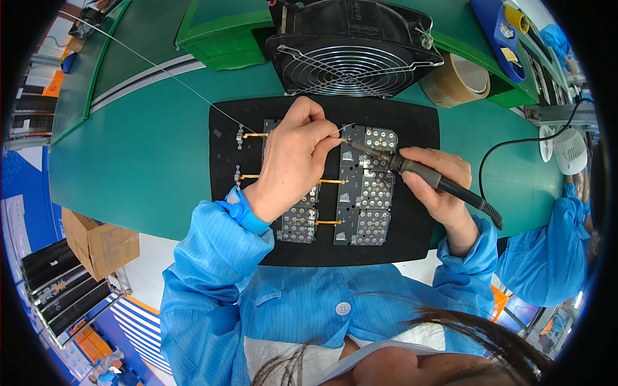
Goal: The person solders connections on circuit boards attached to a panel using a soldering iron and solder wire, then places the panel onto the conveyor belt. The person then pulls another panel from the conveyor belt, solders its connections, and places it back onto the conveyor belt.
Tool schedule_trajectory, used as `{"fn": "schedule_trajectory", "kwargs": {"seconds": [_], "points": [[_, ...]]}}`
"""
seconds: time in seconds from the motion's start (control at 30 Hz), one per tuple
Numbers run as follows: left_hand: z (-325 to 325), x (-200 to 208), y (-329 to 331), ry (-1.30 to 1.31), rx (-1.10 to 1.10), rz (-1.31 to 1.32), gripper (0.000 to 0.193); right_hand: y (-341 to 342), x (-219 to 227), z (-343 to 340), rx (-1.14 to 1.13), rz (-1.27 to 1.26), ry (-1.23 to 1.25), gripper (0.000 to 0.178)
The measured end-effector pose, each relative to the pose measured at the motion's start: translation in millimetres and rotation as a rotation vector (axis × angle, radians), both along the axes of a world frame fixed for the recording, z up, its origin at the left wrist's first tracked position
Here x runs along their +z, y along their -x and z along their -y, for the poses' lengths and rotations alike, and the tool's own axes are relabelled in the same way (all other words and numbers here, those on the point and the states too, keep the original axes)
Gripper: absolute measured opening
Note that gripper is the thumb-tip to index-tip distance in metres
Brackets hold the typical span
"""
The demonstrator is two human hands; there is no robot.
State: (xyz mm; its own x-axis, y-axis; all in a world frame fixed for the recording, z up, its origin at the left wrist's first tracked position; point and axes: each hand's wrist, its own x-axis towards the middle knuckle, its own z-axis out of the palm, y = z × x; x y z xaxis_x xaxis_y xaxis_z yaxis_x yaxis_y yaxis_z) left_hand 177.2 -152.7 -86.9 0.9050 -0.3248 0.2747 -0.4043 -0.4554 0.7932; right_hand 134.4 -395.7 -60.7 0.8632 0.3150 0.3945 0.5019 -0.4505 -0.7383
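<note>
My right hand (444,180) grips a soldering iron (421,174) by its dark handle. The iron's tip meets the upper left edge of the right-hand circuit board panel (348,194), at the end of an orange flex strip. Close to that tip, my left hand (290,157) pinches thin solder wire (349,126). This hand covers much of the left-hand board panel (298,225). Orange flex strips (329,222) run between the panels; others lead left to small grey connectors (239,137). A blue wristband (239,209) circles my left wrist.
The boards lie on a black mat (412,231) on a green table (141,154). Behind it stands a black fan (347,67) with a wire guard, beside a tape roll (460,80). The iron's cable (496,151) curves off right, where a co-worker's blue sleeve (547,251) shows.
</note>
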Motion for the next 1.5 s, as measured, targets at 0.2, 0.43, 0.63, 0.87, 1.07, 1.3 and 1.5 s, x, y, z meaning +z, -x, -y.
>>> {"fn": "schedule_trajectory", "kwargs": {"seconds": [0.2,0.43,0.63,0.87,1.07,1.3,1.5], "points": [[0,3,1,-0.008,-0.003,-0.002,0.011,0,2,-1,-0.008,0.016,0.004,0.028],[0,2,-1,-0.004,-0.005,-0.007,0.011,1,5,-1,-0.011,-0.015,0.005,0.029],[1,2,-1,-0.006,-0.002,-0.004,0.011,3,7,1,-0.013,-0.113,0.024,0.031],[0,3,0,0.01,-0.001,-0.012,0.011,-1,2,1,0.009,-0.032,-0.021,0.029],[0,0,-2,0.016,-0.014,0.005,0.011,4,12,8,-0.051,-0.054,-0.047,0.027],[-3,15,0,0.03,-0.011,-0.043,0.013,30,20,40,-0.442,0.148,-0.207,0.027],[-21,17,3,0.261,0.019,-0.045,0.009,17,13,58,-0.712,0.412,0.016,0.033]]}}
